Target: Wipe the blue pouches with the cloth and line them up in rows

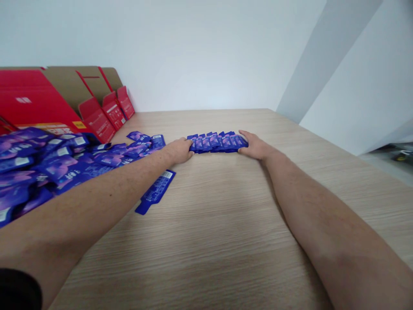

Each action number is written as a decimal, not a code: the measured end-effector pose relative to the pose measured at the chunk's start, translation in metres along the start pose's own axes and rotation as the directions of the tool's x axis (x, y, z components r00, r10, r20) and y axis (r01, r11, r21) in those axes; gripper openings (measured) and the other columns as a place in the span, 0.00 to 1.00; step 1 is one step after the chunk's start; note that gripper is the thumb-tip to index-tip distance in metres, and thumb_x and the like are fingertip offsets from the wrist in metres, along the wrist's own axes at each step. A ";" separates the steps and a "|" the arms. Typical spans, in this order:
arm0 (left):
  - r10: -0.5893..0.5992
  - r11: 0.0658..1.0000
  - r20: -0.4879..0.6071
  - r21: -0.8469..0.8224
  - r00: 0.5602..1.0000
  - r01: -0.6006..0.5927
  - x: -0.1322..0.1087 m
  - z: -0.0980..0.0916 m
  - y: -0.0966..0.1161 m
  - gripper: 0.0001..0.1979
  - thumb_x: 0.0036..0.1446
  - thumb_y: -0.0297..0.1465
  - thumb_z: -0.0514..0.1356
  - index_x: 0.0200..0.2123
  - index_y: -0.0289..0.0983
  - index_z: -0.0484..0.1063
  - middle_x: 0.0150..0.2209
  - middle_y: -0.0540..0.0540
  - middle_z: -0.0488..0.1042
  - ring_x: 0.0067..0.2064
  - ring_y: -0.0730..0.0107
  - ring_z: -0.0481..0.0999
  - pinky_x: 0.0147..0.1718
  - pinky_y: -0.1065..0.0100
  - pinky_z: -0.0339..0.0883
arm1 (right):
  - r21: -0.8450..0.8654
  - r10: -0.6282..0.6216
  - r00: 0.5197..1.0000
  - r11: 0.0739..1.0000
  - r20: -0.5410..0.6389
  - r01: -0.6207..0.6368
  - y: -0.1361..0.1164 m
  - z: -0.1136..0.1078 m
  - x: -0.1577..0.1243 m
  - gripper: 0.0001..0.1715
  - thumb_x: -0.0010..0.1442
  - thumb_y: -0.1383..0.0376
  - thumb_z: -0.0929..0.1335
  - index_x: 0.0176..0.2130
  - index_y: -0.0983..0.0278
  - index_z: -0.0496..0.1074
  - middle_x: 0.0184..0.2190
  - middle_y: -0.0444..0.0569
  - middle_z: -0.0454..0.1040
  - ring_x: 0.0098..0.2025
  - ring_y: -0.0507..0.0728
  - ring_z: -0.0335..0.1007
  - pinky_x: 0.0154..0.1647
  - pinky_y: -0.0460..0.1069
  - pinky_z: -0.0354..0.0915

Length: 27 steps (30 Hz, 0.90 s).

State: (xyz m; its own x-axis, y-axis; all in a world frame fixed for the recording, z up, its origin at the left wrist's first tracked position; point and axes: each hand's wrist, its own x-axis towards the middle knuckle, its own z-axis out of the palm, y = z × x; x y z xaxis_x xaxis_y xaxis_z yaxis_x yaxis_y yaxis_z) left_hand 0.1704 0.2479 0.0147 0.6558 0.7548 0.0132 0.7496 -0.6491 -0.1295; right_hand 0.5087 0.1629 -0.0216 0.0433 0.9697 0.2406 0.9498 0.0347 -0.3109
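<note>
A row of overlapping blue-purple sachets (217, 142) lies across the wooden table, several of them fanned one over another. At its left end my left hand (181, 150) is closed on the sachets, thumb on the near side. My right hand (254, 145) grips the opposite end, with thumb and fingers spanning the row from front to back. A single sachet (156, 191) lies back side up near my left forearm, showing white print and a barcode. To the left spreads a large loose pile of the same sachets (64, 165), partly hidden by my left forearm.
Red cardboard boxes (41, 94) with brown insides and raised flaps stand behind the pile at the left. A white wall (200, 56) rises at the table's far edge. The wooden tabletop (213, 228) extends toward me and to the right.
</note>
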 end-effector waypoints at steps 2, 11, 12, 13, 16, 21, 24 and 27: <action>-0.004 1.000 -0.006 -0.006 1.000 0.004 -0.002 -0.001 0.002 0.31 0.68 0.42 0.54 0.69 0.32 0.65 0.63 0.31 0.73 0.63 0.51 0.76 0.62 0.61 0.68 | 0.021 0.061 0.998 0.998 0.009 -0.061 0.009 -0.006 -0.003 0.58 0.57 0.58 0.73 0.76 0.75 0.51 0.73 0.70 0.62 0.72 0.69 0.64 0.73 0.61 0.61; -0.110 0.994 -0.067 -0.024 0.992 0.109 -0.007 -0.007 0.025 0.42 0.64 0.58 0.54 0.70 0.34 0.62 0.64 0.28 0.69 0.61 0.36 0.76 0.56 0.48 0.73 | 0.014 0.098 0.993 0.995 0.072 -0.099 0.010 -0.008 -0.005 0.50 0.57 0.53 0.76 0.71 0.70 0.66 0.67 0.63 0.73 0.66 0.70 0.73 0.70 0.61 0.65; -0.125 0.992 -0.064 -0.028 0.990 0.123 -0.006 -0.007 0.028 0.42 0.64 0.58 0.53 0.70 0.35 0.62 0.64 0.28 0.69 0.61 0.35 0.76 0.56 0.47 0.73 | 0.006 0.094 0.993 0.995 0.072 -0.095 0.009 -0.008 -0.005 0.50 0.57 0.51 0.76 0.71 0.69 0.66 0.67 0.63 0.73 0.66 0.70 0.73 0.70 0.61 0.65; -0.138 0.990 -0.059 -0.034 0.989 0.136 -0.005 -0.008 0.031 0.42 0.64 0.58 0.52 0.70 0.35 0.62 0.64 0.27 0.69 0.61 0.35 0.76 0.56 0.46 0.73 | -0.002 0.088 0.994 0.996 0.072 -0.088 0.008 -0.008 -0.004 0.50 0.57 0.50 0.76 0.71 0.67 0.67 0.67 0.62 0.73 0.66 0.70 0.73 0.70 0.62 0.65; -0.164 0.986 -0.052 -0.048 0.985 0.161 -0.004 -0.010 0.038 0.42 0.64 0.57 0.51 0.70 0.34 0.61 0.63 0.27 0.70 0.61 0.34 0.75 0.56 0.44 0.72 | -0.027 0.070 0.996 0.997 0.063 -0.068 0.005 -0.008 -0.004 0.49 0.58 0.49 0.76 0.70 0.67 0.68 0.67 0.61 0.73 0.66 0.71 0.72 0.69 0.62 0.65; -0.169 0.985 -0.073 -0.049 0.983 0.166 -0.003 -0.009 0.040 0.41 0.64 0.57 0.51 0.70 0.35 0.63 0.63 0.28 0.71 0.62 0.33 0.74 0.56 0.43 0.72 | -0.052 0.070 0.997 0.996 0.041 -0.068 0.002 -0.007 -0.003 0.46 0.59 0.51 0.76 0.69 0.69 0.69 0.65 0.64 0.74 0.65 0.72 0.73 0.68 0.61 0.66; -0.164 0.986 -0.075 -0.044 0.984 0.161 -0.002 -0.008 0.039 0.41 0.64 0.57 0.51 0.69 0.35 0.64 0.62 0.28 0.72 0.62 0.34 0.74 0.56 0.44 0.72 | -0.048 0.069 0.997 0.997 0.032 -0.068 0.001 -0.006 -0.003 0.49 0.58 0.50 0.76 0.70 0.68 0.67 0.66 0.63 0.74 0.65 0.71 0.73 0.68 0.61 0.66; -0.167 0.985 -0.067 -0.046 0.984 0.165 -0.002 -0.008 0.039 0.41 0.64 0.58 0.51 0.69 0.36 0.63 0.62 0.28 0.72 0.62 0.34 0.74 0.57 0.43 0.71 | -0.043 0.055 0.998 0.998 0.026 -0.054 0.000 -0.005 -0.003 0.51 0.57 0.49 0.77 0.70 0.69 0.66 0.66 0.64 0.73 0.65 0.70 0.73 0.68 0.60 0.66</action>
State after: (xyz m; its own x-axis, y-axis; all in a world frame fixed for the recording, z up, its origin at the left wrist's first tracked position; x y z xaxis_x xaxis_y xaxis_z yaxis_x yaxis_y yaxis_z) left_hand 0.1990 0.2205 0.0175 0.5256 0.8447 0.1012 0.8506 -0.5197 -0.0801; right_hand 0.5098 0.1593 -0.0178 0.0876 0.9761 0.1988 0.9586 -0.0283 -0.2832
